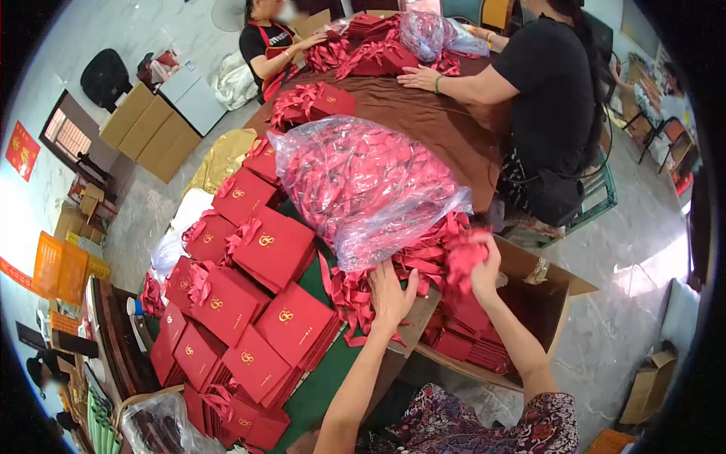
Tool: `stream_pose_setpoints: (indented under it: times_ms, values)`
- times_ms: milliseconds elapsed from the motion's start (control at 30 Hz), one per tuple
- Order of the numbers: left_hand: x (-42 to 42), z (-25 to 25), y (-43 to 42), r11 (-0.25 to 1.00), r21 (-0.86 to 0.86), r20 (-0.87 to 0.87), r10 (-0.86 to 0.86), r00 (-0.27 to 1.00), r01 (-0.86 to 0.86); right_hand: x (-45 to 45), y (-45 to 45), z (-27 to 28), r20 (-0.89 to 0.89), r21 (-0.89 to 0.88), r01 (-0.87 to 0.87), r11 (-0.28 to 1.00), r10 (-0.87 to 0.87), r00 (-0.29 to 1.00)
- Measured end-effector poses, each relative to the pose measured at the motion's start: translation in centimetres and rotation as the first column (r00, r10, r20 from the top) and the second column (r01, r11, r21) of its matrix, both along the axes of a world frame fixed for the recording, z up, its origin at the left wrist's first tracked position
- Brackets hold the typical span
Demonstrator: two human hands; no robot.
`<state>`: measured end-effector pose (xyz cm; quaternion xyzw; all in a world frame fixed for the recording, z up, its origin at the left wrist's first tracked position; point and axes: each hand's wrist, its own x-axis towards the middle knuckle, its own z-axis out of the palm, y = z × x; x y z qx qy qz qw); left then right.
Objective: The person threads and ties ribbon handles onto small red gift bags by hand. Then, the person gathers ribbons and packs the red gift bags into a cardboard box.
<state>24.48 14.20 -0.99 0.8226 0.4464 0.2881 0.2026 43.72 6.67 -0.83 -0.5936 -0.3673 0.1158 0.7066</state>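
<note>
My left hand lies on a heap of loose red ribbons at the table's near edge, its thumb spread apart and its fingertips by the plastic bag's lower edge. A bunch of red ribbons, smeared by motion, is gripped in my right hand above an open cardboard box. The clear plastic bag, full of red ribbons, sits just beyond both hands. Stacks of red gift bags with gold print lie to the left, some with ribbon handles on top.
The open cardboard box at the right holds red bags. Across the brown tablecloth, two people work; one person's hand rests near piled red bags. A green chair stands at the right, brown cartons at the far left.
</note>
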Motion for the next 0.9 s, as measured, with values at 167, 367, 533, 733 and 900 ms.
stream_pose_setpoints:
  times_ms: [167, 367, 533, 733, 900]
  values:
    - [0.2, 0.2, 0.3, 0.999, -0.028, 0.093, 0.019, 0.996, -0.017, -0.4, 11.3, -4.6, 0.235, 0.033, 0.261, 0.965, -0.261, 0.936]
    - [-0.5, -0.8, 3.1, 0.994, -0.039, 0.165, 0.107, 0.980, -0.102, -4.5, 16.2, -3.9, 0.248, 0.040, 0.235, 0.971, -0.237, 0.939]
    - [-1.4, -0.4, 5.0, 0.989, -0.045, 0.123, 0.148, 0.981, -0.144, -6.7, 18.6, -2.8, 0.216, 0.022, 0.266, 0.964, -0.264, 0.940]
    - [-2.0, -0.3, 4.7, 0.989, -0.110, 0.184, 0.114, 0.976, -0.095, -8.7, 13.1, 1.2, 0.216, 0.062, 0.187, 0.980, -0.196, 0.956]
    - [-3.3, 2.0, 1.8, 0.999, -0.035, 0.218, 0.001, 0.976, 0.007, -11.9, 9.8, 3.9, 0.191, 0.086, -0.097, 0.992, 0.079, 0.978]
